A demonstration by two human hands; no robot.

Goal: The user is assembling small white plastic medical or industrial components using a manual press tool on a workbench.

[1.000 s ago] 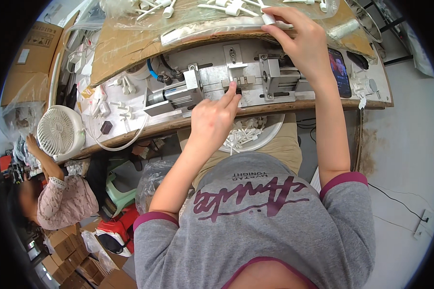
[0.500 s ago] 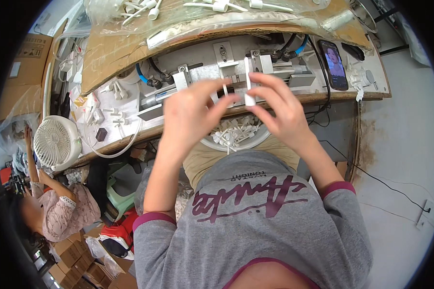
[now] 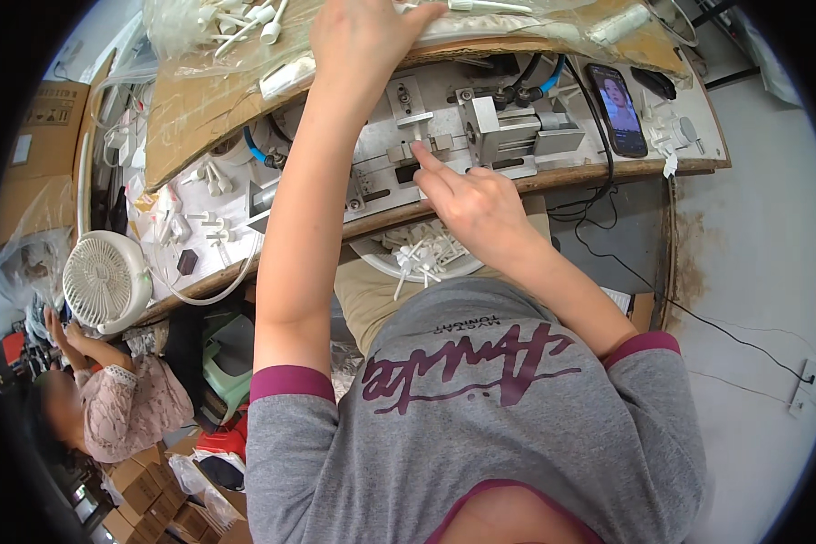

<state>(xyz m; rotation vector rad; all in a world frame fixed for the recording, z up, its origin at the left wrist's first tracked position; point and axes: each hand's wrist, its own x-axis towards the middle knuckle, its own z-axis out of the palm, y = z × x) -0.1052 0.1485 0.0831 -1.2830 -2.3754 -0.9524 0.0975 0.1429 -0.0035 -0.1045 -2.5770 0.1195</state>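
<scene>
Head view: left hand (image 3: 358,41), thumb spread, fingertips out of frame, grip unknown, near loose capped wands (image 3: 270,33); right hand (image 3: 480,204), index extended, grip unclear, at metal fixture's (image 3: 440,143) white stem (image 3: 417,132), presumably steadying it.

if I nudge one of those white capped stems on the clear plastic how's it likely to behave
A white capped stem looks thin and plastic, so probably light and stiff. Its rounded end may roll, though the length could make it swivel. The wrinkled clear plastic beneath might shift.
</scene>
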